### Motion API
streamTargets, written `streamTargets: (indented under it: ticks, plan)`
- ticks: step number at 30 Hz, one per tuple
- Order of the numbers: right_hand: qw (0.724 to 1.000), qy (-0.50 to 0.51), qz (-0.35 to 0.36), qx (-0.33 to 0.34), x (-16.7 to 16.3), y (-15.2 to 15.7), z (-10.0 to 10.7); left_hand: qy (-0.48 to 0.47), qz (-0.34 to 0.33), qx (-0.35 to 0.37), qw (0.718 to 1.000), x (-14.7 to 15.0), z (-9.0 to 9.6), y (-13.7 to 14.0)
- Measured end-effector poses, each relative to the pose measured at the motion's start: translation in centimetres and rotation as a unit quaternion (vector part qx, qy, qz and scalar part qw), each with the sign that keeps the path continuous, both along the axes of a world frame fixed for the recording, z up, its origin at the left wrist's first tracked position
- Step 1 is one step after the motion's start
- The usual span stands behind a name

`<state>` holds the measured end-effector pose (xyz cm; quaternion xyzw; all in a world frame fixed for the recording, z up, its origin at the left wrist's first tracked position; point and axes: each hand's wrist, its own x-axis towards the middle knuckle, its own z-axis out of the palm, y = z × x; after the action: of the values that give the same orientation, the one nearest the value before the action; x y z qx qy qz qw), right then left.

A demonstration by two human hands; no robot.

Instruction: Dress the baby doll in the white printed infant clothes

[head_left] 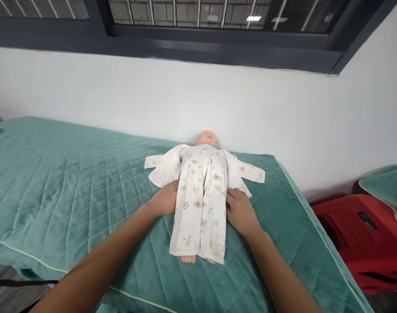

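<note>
A baby doll lies on its back, its head toward the wall. Its white jacket is spread wide at both sides. White printed baby trousers cover its front from the upper chest down, and the doll's toes show below the hems. My left hand grips the left edge of the trousers, with its fingertips hidden by the cloth. At the opposite edge, my right hand has its fingers curled against the trousers, just below the jacket's corner.
The doll rests on a green quilted cover with pale piping. Behind it rises a white wall beneath a dark-framed, barred window. Red plastic stools stand beyond the right edge, partly under green cloth.
</note>
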<state>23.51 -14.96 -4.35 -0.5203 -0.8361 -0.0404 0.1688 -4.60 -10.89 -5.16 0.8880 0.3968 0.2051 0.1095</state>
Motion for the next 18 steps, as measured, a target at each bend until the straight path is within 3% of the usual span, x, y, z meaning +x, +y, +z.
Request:
streamTargets:
  ticks: [3,7,13,18]
  plan:
    - [0.999,0.016,0.043,-0.002,1.0,-0.6,0.2,0.016,-0.013,0.014,1.000,0.1,-0.2,0.8]
    - [0.999,0.020,0.048,-0.009,1.5,-1.2,0.2,0.035,-0.021,0.040,0.998,0.0,-0.5,1.0]
    - [0.998,0.018,0.048,-0.024,1.1,-1.2,-0.1,0.055,0.042,0.054,0.996,-0.2,-0.5,0.3]
    - [0.997,0.041,0.057,-0.016,1.6,-1.2,-0.4,0.013,0.041,0.137,0.990,-1.0,-0.8,-1.2]
